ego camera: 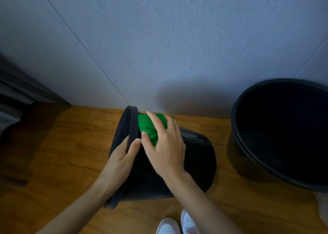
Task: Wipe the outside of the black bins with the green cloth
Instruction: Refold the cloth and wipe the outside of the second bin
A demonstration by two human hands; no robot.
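Your left hand (122, 155) grips the rim (132, 122) of the bin (198, 155), thumb curled over the edge. The bin lies tipped on its side on the wood-grain floor (71, 145). Your right hand (165, 145) lies flat, fingers nearly straight, pressing the bunched green cloth (147, 125) against the smooth black outer wall just beside the rim. A second bin (236, 145), round and upright, stands to the right.

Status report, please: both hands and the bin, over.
Left hand grips rim of tipped bin. Right hand presses green cloth on its outside, near rim. Second bin stands upright at right, apart. Nothing in the way.
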